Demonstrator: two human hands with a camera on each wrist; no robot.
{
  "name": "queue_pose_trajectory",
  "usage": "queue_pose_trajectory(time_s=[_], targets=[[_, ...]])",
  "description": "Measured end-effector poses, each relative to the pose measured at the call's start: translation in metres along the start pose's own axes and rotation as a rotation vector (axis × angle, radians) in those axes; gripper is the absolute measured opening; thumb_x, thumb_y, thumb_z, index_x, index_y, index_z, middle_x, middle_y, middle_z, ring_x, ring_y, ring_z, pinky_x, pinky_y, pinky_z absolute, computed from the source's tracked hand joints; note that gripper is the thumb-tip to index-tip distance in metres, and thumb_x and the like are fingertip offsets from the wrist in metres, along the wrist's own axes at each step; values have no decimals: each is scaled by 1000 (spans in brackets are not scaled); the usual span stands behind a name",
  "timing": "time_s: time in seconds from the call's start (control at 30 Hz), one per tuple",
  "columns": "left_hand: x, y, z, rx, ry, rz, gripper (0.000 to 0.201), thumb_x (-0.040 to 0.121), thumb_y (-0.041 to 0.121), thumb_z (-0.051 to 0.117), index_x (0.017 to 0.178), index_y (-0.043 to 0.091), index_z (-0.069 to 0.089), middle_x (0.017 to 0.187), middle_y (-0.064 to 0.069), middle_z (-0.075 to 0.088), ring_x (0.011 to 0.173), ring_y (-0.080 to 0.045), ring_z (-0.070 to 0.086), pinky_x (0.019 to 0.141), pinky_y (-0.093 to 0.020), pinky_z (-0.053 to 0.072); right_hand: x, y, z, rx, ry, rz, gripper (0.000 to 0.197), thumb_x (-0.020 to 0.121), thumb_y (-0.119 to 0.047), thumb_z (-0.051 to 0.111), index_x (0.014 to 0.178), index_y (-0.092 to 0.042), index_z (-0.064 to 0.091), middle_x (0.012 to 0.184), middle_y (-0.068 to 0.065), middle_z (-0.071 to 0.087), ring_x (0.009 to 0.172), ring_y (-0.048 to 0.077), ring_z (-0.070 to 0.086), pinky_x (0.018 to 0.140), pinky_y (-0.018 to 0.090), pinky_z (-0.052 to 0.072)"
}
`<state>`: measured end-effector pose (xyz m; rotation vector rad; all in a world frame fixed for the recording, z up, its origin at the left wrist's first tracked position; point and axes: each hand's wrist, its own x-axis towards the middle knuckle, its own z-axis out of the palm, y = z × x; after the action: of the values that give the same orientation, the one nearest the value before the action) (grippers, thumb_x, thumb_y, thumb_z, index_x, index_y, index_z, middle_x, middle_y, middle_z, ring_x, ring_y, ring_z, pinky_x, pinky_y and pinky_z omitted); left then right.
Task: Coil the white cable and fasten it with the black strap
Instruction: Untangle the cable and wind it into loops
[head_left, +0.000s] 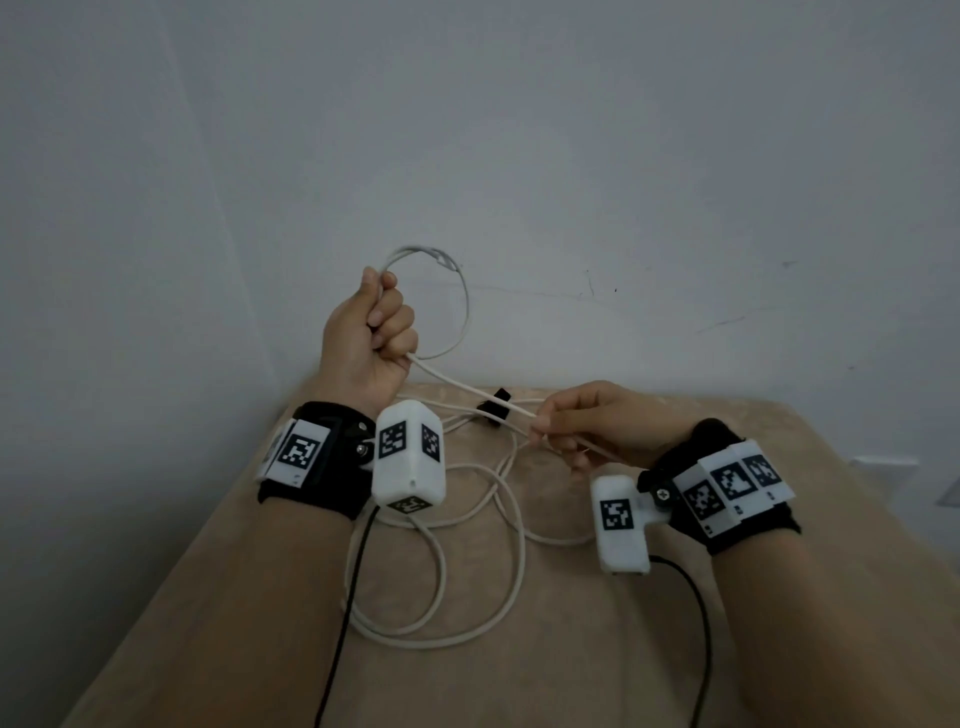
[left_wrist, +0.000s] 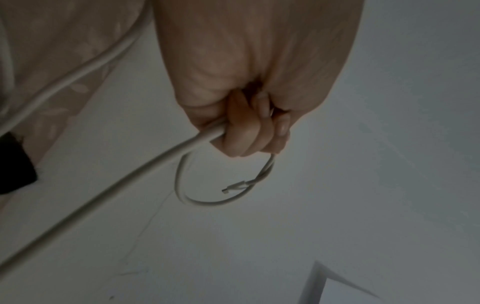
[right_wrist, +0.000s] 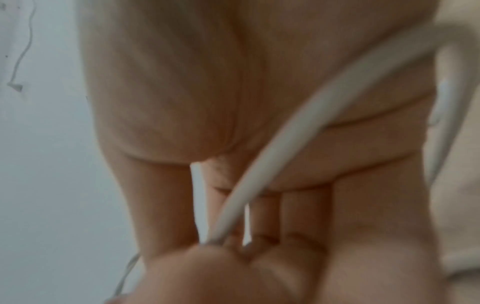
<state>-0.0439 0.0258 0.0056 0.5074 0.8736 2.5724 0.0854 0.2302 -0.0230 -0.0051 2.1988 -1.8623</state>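
Note:
My left hand (head_left: 382, 322) is raised above the table's far edge, fist curled round the white cable (head_left: 464, 312), which forms one loop above and right of the fist. The connector end (left_wrist: 233, 188) sticks out along that loop. From the fist the cable runs down-right to my right hand (head_left: 558, 434), which pinches the cable (right_wrist: 272, 156) between thumb and fingers. The remaining cable lies in loose loops (head_left: 467, 577) on the table. The black strap (head_left: 496, 408) sits on the cable just left of my right fingertips, near the table's far edge.
The beige patterned table (head_left: 571, 649) stands against a pale grey wall (head_left: 571, 156). Black leads (head_left: 343, 623) run from both wrist cameras toward me. A white socket plate (head_left: 883, 467) shows on the wall at the right.

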Motion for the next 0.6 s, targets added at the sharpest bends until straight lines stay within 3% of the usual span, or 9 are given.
queue_pose_trajectory(time_s=[0.13,0.27,0.43,0.6], targets=[[0,10,-7,-29,-3,5,33,101,30,29,77,15,46,39,9,32,28,-4,28,29,-12,17,-2,2,-12,-51,121,-32,16,92,-11,55,85,-3,67,52,-3,47,38,6,33,37,17,26],[-2,2,0,137,-72,-123,31,101,31,31,80,15,47,41,10,31,28,-2,26,29,-11,16,-1,0,-10,-210,184,-23,9,89,-7,63,87,-10,71,57,-2,59,39,7,41,40,18,34],[-9,-7,14,405,-152,-269,27,99,30,39,81,14,50,43,11,28,29,2,21,26,-10,13,1,-3,-8,-229,278,-27,13,89,-5,61,96,-10,70,70,2,64,38,7,36,37,17,26],[-12,-14,18,606,-225,-407,27,100,29,39,83,11,52,44,11,28,29,3,18,29,-8,11,2,-7,-9,-109,496,-125,16,90,-24,62,101,-14,69,79,0,71,38,11,43,38,18,28]])
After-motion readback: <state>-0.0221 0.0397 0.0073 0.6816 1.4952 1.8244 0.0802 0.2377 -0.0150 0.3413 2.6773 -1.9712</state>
